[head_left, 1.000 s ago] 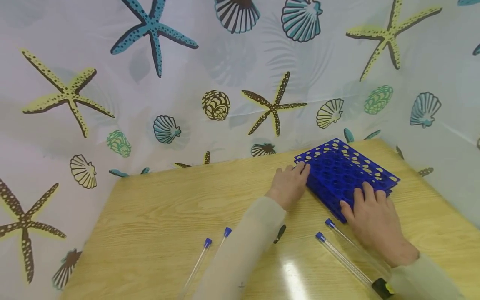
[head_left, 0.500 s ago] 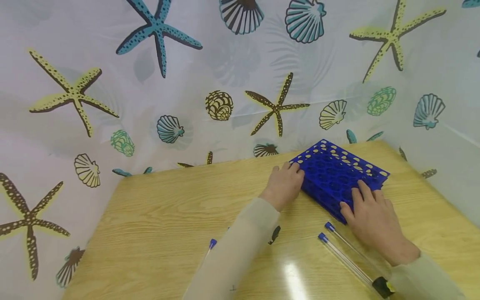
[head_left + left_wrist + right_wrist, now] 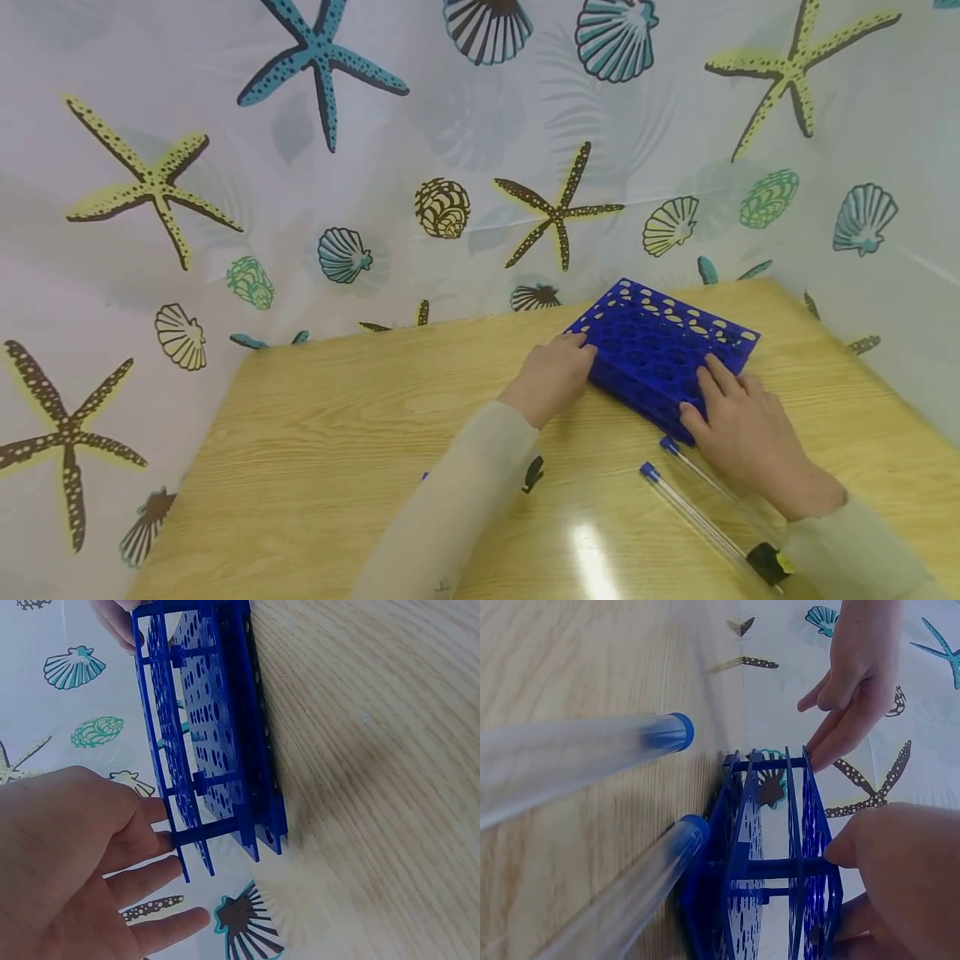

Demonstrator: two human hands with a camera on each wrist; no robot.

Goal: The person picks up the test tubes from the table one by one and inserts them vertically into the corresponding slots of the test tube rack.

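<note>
A blue test tube rack (image 3: 652, 346) with rows of round holes stands at an angle on the table, toward the back right. My left hand (image 3: 551, 375) touches its left end; in the left wrist view the fingers (image 3: 146, 877) reach the edge of the upper plate, two of them straight and clear of it. My right hand (image 3: 750, 425) grips the rack's near right corner, fingers on top and thumb at the front edge. Two clear tubes with blue caps (image 3: 649, 472) lie just in front of the rack, beside my right hand and sleeve.
A black item (image 3: 533, 474) lies beside my left sleeve. Another black piece with a yellow part (image 3: 768, 564) sits by the right cuff. A blue cap (image 3: 425, 476) peeks out behind the left sleeve. A shell-printed curtain (image 3: 420, 150) surrounds the wooden table (image 3: 322, 425).
The rack has shifted left and turned, its back corner swinging leftward. My left hand has moved left with it, and the left sleeve now covers the tubes on the left. My right hand stays near its place.
</note>
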